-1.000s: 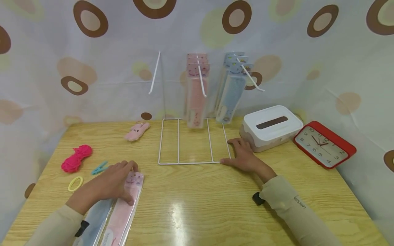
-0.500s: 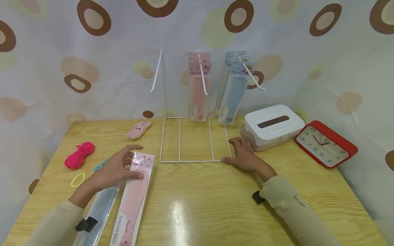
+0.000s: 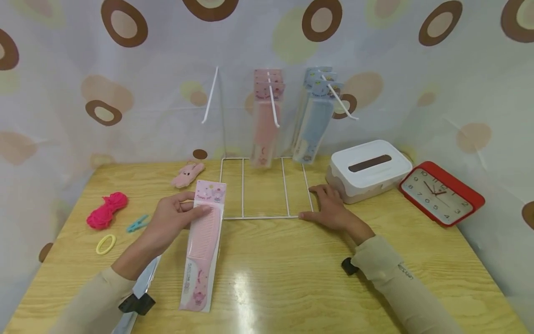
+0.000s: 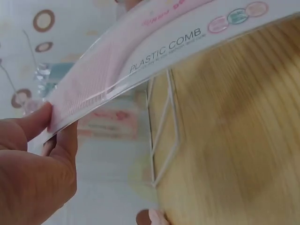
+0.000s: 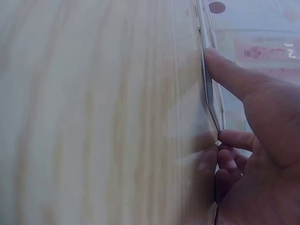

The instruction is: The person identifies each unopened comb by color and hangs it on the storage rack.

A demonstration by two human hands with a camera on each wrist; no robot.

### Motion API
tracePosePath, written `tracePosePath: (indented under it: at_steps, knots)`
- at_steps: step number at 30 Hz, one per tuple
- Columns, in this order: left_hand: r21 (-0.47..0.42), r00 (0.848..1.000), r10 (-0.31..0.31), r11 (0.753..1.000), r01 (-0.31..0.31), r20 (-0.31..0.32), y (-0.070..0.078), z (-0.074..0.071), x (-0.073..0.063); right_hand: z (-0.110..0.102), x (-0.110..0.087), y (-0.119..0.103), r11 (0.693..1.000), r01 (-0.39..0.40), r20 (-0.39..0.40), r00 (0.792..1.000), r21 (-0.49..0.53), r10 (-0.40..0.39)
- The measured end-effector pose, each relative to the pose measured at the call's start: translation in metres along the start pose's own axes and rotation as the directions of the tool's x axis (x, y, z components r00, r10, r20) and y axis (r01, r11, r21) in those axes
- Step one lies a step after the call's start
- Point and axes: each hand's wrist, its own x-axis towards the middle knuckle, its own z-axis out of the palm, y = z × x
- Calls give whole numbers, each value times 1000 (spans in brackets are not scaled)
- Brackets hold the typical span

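My left hand [image 3: 171, 215] pinches a packaged pink comb [image 3: 204, 236] near its top, thumb in front and fingers behind. The pack hangs tilted over the table; the left wrist view shows its "PLASTIC COMB" print [image 4: 164, 49]. My right hand [image 3: 331, 208] rests at the front right corner of a white wire rack [image 3: 263, 217], thumb on the front bar and fingertips at the side bar. Pink comb packs [image 3: 267, 125] hang on the rack's middle hook, blue comb packs [image 3: 317, 123] on its right one. The left hook [image 3: 210, 95] is bare. Another pack [image 3: 146, 278] lies partly hidden under my left forearm.
A white tissue box [image 3: 369, 171] and a red clock [image 3: 442, 195] stand on the right. At left lie pink yarn [image 3: 107, 211], a blue clothespin [image 3: 136, 223], a yellow ring [image 3: 106, 244] and a pink plush toy [image 3: 187, 175]. A patterned curtain [image 3: 158, 60] closes the back.
My left hand has picked up the pink comb pack from beside the blue one and carried it up and right toward the rack. My right hand has stayed at the rack corner.
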Motion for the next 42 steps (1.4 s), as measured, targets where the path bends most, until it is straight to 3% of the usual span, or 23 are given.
tracePosePath:
  at_steps: [4,8,12,16,19,22,27,33,42]
  knots:
    - [-25,998,57,998,-57,-37,18,14,5,-2,0,-1,1000,0,0,1000,4,0]
    - [-35,985,158,986,-160,-76,38,29,8,-3,-1,-2,1000,-3,10,1000,7,3]
    - [-21,955,279,959,-282,-97,61,44,13,-3,-1,-4,1000,-9,10,1000,7,9]
    - [-77,918,387,916,-394,-90,91,63,20,-6,-2,-4,1000,-17,5,1000,6,17]
    - [-122,898,432,890,-439,-83,109,76,25,-4,-1,-1,1000,-20,3,1000,9,20]
    - [-135,888,452,878,-459,-80,120,86,28,-2,-1,0,1000,-16,1,1000,21,16]
    - [-152,884,460,870,-468,-89,128,92,34,-1,0,0,1000,-2,-2,1000,23,2]
    - [-170,894,430,879,-446,-122,124,92,44,0,1,1,1000,7,-1,1000,17,-7]
    - [-184,902,408,885,-428,-138,117,96,72,-1,-1,-1,1000,1,-8,1000,28,-1]
